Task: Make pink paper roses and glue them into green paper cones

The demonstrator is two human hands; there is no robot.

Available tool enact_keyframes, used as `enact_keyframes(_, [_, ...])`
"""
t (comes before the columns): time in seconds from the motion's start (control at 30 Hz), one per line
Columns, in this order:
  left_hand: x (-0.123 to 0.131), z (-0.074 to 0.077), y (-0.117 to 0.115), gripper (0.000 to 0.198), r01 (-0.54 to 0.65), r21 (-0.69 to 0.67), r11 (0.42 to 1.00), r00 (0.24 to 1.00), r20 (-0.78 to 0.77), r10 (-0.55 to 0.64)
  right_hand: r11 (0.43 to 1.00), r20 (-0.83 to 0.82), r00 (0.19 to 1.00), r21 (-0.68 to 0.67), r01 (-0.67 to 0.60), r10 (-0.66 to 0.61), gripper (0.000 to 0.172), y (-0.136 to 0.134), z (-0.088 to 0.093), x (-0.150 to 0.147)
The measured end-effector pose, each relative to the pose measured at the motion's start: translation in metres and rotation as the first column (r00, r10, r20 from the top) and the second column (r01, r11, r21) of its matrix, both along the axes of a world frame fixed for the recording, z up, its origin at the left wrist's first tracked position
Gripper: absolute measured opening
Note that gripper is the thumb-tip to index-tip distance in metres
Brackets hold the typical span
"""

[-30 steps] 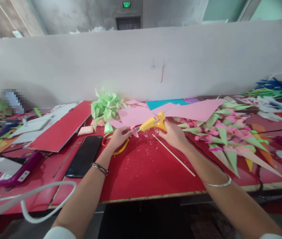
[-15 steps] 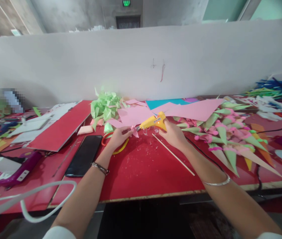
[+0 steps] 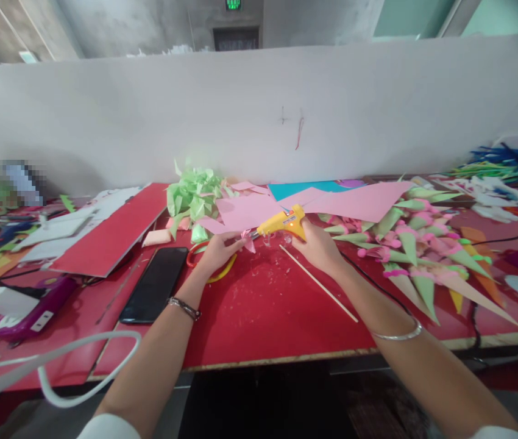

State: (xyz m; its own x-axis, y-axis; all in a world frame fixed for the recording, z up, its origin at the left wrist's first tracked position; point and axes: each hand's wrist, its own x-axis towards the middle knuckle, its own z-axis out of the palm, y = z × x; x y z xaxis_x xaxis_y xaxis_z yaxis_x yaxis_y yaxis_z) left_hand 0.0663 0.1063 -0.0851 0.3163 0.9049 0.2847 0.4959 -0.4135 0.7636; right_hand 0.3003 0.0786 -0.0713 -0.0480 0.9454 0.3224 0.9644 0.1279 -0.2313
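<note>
My right hand [image 3: 317, 247] grips a yellow glue gun [image 3: 281, 222], its nozzle pointing left at a small pink paper flower [image 3: 246, 239]. That flower is pinched in the fingers of my left hand [image 3: 217, 252], just above the red table [image 3: 268, 305]. A thin wooden stick [image 3: 318, 283] lies on the table under my right wrist. Scissors with red and yellow handles [image 3: 211, 268] lie partly hidden beneath my left hand.
A black phone [image 3: 156, 283] lies left of my left arm. Pink paper sheets [image 3: 332, 201] and crumpled green paper [image 3: 192, 195] sit behind the hands. Several green and pink paper cones [image 3: 418, 250] fill the right side. A purple glue gun [image 3: 35, 311] and white cable [image 3: 80, 366] are at the left.
</note>
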Motion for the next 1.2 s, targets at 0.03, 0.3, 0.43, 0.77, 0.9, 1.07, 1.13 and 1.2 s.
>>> enact_keyframes(0.03, [0.000,0.000,0.000,0.038,0.001,-0.004,1.000,1.000,-0.002,-0.001,1.000,0.001,1.000,-0.002,0.000,0.000,0.041,0.000,0.000,0.000])
enact_keyframes(0.3, [0.001,0.000,-0.001,0.040,0.008,-0.027,1.000,1.000,0.021,-0.007,1.000,0.016,1.000,-0.010,0.003,-0.003,0.038,0.002,-0.003,0.000])
enact_keyframes(0.43, [0.001,0.000,0.000,0.039,0.010,-0.011,1.000,1.000,0.010,-0.010,1.000,-0.002,1.000,-0.004,0.004,-0.004,0.039,0.003,-0.004,0.000])
enact_keyframes(0.77, [0.001,0.003,-0.002,0.034,0.034,-0.049,0.998,0.999,0.033,-0.033,0.979,-0.067,0.983,0.107,0.176,-0.169,0.041,0.001,0.010,0.018])
enact_keyframes(0.9, [0.002,0.007,-0.004,0.032,0.039,-0.057,0.998,0.999,0.031,-0.037,0.942,-0.025,0.945,0.084,0.326,-0.325,0.042,0.004,0.016,0.037])
enact_keyframes(1.07, [0.003,0.009,-0.005,0.028,0.027,-0.055,0.998,0.999,0.021,-0.026,0.929,0.107,0.937,-0.133,0.344,-0.332,0.035,0.008,0.008,0.055])
enact_keyframes(1.13, [0.003,0.009,-0.005,0.027,0.025,-0.056,0.998,1.000,0.021,-0.023,0.920,0.152,0.943,-0.219,0.326,-0.298,0.033,0.009,0.005,0.060])
enact_keyframes(1.2, [0.004,0.009,-0.005,0.028,0.027,-0.059,0.998,0.999,0.020,-0.026,0.912,0.166,0.941,-0.245,0.328,-0.294,0.033,0.009,0.004,0.064])
